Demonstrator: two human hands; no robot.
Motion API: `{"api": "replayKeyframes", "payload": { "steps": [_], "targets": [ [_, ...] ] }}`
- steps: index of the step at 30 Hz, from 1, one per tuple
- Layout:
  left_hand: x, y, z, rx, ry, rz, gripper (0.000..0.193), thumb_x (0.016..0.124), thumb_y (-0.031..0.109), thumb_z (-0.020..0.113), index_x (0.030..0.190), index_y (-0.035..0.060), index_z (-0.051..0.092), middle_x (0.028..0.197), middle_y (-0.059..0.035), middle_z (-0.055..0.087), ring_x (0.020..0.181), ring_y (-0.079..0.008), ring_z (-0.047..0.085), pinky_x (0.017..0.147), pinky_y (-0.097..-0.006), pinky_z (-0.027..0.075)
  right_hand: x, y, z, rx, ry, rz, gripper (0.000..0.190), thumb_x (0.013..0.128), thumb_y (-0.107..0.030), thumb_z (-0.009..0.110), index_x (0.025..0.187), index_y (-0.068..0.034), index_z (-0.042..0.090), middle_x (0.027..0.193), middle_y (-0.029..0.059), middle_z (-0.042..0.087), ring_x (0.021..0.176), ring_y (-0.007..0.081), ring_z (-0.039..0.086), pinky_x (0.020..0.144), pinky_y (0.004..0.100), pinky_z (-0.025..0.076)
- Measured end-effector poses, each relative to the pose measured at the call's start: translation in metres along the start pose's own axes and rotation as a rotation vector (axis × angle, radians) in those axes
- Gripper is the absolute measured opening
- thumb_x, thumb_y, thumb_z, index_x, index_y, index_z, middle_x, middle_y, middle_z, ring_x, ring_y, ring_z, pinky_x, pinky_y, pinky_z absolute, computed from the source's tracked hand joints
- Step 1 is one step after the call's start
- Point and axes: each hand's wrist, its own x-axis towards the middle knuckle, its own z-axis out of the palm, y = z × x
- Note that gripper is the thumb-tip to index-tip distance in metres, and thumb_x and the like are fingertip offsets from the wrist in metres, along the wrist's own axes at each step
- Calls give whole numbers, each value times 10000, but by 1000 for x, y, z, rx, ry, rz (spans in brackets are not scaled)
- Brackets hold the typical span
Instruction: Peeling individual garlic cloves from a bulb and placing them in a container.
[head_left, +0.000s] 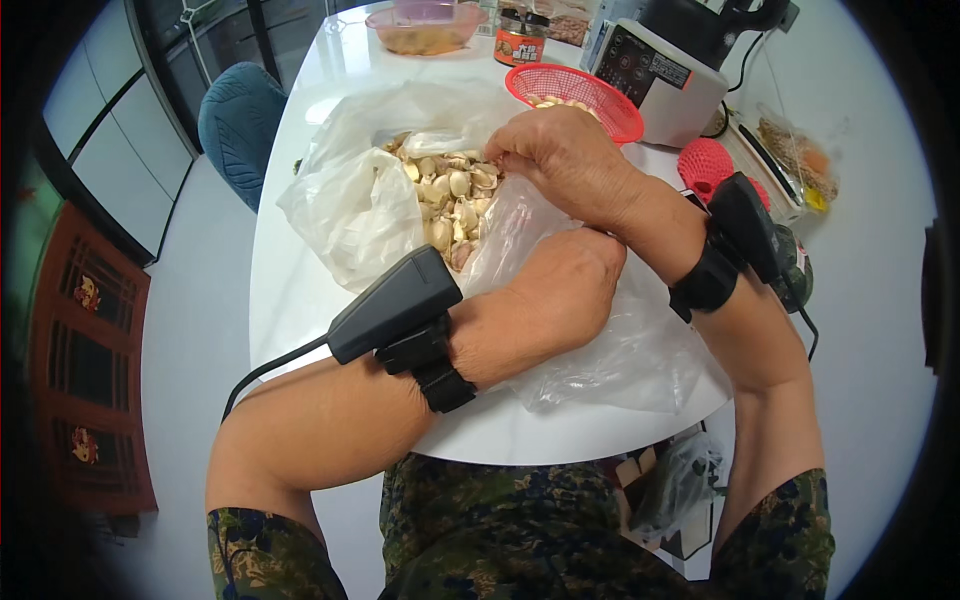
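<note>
Garlic cloves, many still in skin, lie in an opened white plastic bag on the white table. My right hand is at the bag's right edge, fingers bent and fingertips together beside the cloves; whether something is between them cannot be told. Lower down, my left hand is curled over the clear part of the plastic, its fingers hidden from view. Just beyond my right hand, a red plastic basket holds pale cloves.
A glass jar and a pink translucent bowl stand at the table's far side. A white appliance with a black jug is at the back right, near red foam netting. A blue chair stands left of the table.
</note>
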Motion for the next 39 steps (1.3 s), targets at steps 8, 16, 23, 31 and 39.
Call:
{"api": "replayKeyframes", "payload": {
  "steps": [8,16,23,31,39],
  "targets": [
    [-2,3,2,-7,34,30,117,740,27,532,812,-64,546,739,-261,569,706,-426,556,623,-461,452,4,14,19,240,110,200,194,785,-87,575,949,-85,679,801,144,656,738,298,636,684,372,502],
    [-1,3,1,-39,43,6,98,742,34,526,777,-51,563,716,-259,569,708,-420,562,618,-460,452,5,9,17,275,13,254,184,716,-126,628,881,-75,691,745,138,653,676,268,631,668,352,500],
    [-2,0,1,-74,39,7,111,747,40,520,787,-46,578,712,-249,578,697,-415,569,613,-459,453,4,6,24,300,27,252,198,700,-145,657,883,-82,699,768,146,650,722,279,629,703,351,495],
    [-1,1,1,-78,9,-1,117,754,40,515,799,-49,577,726,-248,584,708,-411,575,628,-461,457,2,9,25,290,55,233,104,692,-99,641,762,-38,596,710,142,617,664,296,605,613,369,472],
    [2,1,-1,-62,-7,12,96,753,40,519,782,-40,563,728,-254,571,713,-418,560,641,-463,447,-3,1,1,321,265,225,111,735,-9,628,837,-16,582,680,31,581,615,81,537,559,236,455]
  ]
}}
